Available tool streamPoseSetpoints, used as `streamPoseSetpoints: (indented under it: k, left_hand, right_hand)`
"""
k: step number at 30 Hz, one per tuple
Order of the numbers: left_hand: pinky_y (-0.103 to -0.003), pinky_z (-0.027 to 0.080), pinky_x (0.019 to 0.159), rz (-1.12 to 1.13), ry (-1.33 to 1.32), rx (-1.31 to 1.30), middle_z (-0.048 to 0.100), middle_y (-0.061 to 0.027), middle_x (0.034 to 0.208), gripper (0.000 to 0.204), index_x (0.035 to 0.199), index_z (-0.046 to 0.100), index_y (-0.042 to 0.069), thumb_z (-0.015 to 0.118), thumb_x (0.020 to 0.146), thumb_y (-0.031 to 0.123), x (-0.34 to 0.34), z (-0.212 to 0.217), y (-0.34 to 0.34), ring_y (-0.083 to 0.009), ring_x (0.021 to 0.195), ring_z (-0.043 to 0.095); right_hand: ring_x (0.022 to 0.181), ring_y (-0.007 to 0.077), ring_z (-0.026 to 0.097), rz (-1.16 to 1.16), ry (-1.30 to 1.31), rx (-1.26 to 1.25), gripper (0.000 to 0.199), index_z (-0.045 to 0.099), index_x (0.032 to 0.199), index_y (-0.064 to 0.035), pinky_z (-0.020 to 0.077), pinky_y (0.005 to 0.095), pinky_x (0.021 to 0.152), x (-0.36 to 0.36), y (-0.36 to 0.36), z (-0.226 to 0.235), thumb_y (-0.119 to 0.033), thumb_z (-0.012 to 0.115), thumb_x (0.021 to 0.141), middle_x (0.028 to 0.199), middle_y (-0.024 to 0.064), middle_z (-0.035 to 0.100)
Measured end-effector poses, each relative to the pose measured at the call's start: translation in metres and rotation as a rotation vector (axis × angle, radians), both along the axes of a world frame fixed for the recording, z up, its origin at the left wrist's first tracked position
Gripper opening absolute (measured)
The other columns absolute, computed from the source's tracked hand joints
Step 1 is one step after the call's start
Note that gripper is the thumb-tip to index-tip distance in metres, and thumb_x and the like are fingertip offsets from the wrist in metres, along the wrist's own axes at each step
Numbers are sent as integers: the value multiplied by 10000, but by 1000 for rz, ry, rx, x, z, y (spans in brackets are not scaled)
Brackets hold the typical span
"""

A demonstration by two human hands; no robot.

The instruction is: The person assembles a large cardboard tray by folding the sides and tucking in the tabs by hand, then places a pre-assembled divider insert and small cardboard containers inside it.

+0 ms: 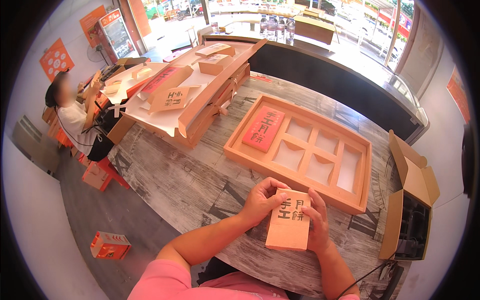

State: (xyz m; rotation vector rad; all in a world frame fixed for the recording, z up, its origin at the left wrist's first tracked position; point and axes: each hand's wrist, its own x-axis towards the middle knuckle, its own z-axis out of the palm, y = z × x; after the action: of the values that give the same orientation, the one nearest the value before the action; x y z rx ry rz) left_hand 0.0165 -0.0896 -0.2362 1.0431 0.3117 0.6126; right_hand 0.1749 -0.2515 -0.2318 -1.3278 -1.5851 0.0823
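Near the table's front edge, both of my hands hold a small kraft cardboard box [287, 236] with dark printed characters on its face. My left hand [261, 202] grips its upper left edge, the thumb lying on the front. Along the right side, my right hand [318, 222] wraps it with bent fingers. Just beyond my hands lies a shallow cardboard tray [301, 186] divided into several white-bottomed compartments. A red printed box [263, 128] fills the tray's left compartment.
Large cardboard trays [200, 117] with loose boxes are stacked at the back left. An open carton [407, 210] with dark contents stands at the right. Water bottles [272, 29] are on the far counter. A person [80, 120] sits at the far left. A red-and-white carton [110, 245] is on the floor.
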Motion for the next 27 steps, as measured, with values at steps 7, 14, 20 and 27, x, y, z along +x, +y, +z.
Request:
streamPoseSetpoints:
  k: [7, 14, 20, 27]
  left_hand:
    - [-359, 550, 1048, -26, -28, -20, 659, -138, 1363, 394, 1391, 569, 18, 670, 1068, 221, -1, -10, 9, -210, 1224, 654]
    - [-434, 451, 1148, -235, -207, 358, 356, -158, 1680, 1111, 1619, 364, 22, 926, 800, 519, 0, 10, 13, -277, 1536, 385]
    - [-424, 424, 1155, -206, -54, 525, 338, -134, 1690, 1293, 1622, 355, 38, 1010, 638, 560, -2, 3, 21, -274, 1529, 390]
    - [-424, 434, 1130, -167, -83, 502, 479, -98, 1590, 1294, 1632, 336, 53, 1029, 634, 499, -2, -2, 20, -235, 1420, 502]
  right_hand:
    - [1440, 488, 488, -30, -15, 59, 705, 576, 1371, -65, 494, 522, 1135, 2, 0, -5, -112, 933, 764, 1605, 332, 386]
    - [1394, 405, 526, -132, 143, 91, 709, 571, 1375, -41, 477, 505, 1149, 5, -3, 7, -166, 937, 780, 1546, 282, 443]
    - [1335, 382, 559, -187, 93, 54, 694, 589, 1358, -42, 499, 474, 1109, 4, -5, 8, -165, 938, 771, 1493, 261, 489]
    - [1289, 384, 591, -181, 62, 96, 685, 593, 1343, -33, 529, 459, 1068, 2, -2, 6, -146, 939, 763, 1453, 257, 525]
